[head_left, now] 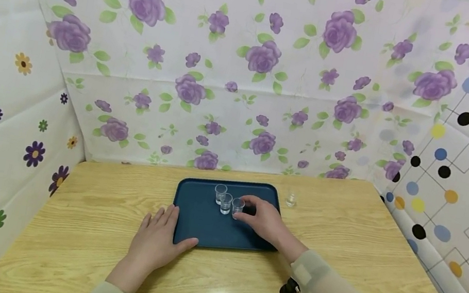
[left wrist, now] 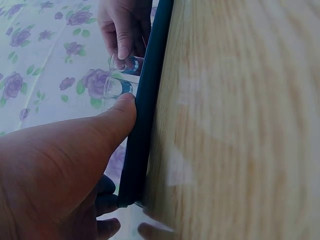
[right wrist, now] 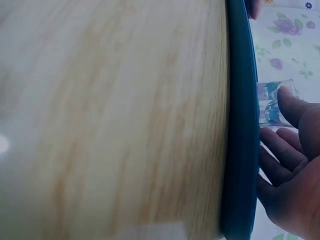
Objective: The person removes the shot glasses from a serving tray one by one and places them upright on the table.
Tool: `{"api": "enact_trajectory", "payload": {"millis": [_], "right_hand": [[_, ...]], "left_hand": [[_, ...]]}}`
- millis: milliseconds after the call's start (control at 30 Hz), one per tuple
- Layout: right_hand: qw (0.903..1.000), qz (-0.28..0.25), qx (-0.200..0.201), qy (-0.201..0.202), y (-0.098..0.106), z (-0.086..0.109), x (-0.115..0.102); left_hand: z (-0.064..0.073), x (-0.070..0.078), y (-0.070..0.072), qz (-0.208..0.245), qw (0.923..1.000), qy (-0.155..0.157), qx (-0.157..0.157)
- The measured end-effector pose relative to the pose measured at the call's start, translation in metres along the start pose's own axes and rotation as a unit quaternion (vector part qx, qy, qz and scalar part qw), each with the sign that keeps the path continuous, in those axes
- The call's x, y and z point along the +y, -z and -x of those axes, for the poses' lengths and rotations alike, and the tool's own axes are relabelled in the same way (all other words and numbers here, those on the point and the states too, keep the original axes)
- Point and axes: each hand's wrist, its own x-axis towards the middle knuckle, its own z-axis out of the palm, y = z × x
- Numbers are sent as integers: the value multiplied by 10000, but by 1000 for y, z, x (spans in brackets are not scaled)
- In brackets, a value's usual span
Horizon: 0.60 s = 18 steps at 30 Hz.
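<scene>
Three small clear shot glasses stand close together on a dark blue tray (head_left: pixel 197 224): a rear left glass (head_left: pixel 220 193), a middle glass (head_left: pixel 226 203) and a right glass (head_left: pixel 237 209). My right hand (head_left: pixel 261 218) reaches over the tray from the right and pinches the right glass between thumb and fingers. In the right wrist view, the thumb lies against clear glass (right wrist: pixel 270 107) behind the tray's edge. My left hand (head_left: pixel 157 237) rests at the tray's front left corner, fingers extended along the left side and thumb at the front rim.
Another clear glass (head_left: pixel 291 198) stands on the wooden table (head_left: pixel 108 218), just beyond the tray's right side. A flowered cloth (head_left: pixel 228 72) hangs behind the table, with patterned cloths at both sides.
</scene>
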Motion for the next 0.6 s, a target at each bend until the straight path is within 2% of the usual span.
{"api": "enact_trajectory", "payload": {"millis": [600], "right_hand": [[9996,-14,279,27,-7,-1,-1]], "left_hand": [[0,0,0,64,10000,27,-13]]}}
